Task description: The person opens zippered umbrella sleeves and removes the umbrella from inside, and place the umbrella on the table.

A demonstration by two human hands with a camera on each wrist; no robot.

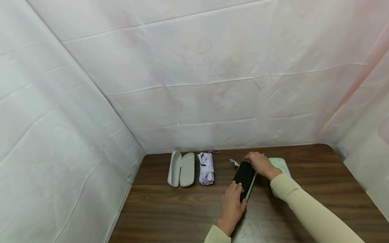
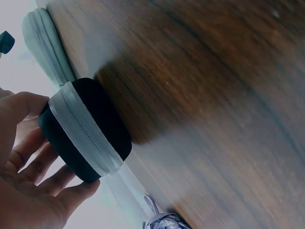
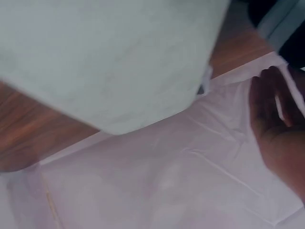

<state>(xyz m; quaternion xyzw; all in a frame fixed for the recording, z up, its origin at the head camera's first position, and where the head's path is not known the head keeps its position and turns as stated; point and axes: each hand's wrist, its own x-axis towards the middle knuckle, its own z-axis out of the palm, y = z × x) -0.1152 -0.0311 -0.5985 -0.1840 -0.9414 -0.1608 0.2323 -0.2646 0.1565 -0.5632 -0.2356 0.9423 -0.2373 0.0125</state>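
A black case (image 1: 244, 175) with a grey zip band lies at a slant on the wooden table. The left hand (image 1: 232, 206) grips its near end; in the left wrist view that hand (image 2: 40, 167) has its thumb on one side of the case (image 2: 88, 131) and its fingers on the other. At the far end, the right hand (image 1: 261, 164) has bent fingers around the corner; what its fingertips touch is hidden. The right wrist view shows the right hand (image 3: 281, 129) beside the case (image 3: 293, 52), which is cut off by the frame.
Right of the black case lies a pale green case (image 1: 280, 164), large in the right wrist view (image 3: 119, 57). To the left are a folded lilac umbrella (image 1: 206, 170) and an open, light-coloured glasses case (image 1: 187, 170). A white strip (image 1: 234, 162) lies by the black case. White sheeting (image 1: 194, 101) surrounds the table (image 1: 164, 212).
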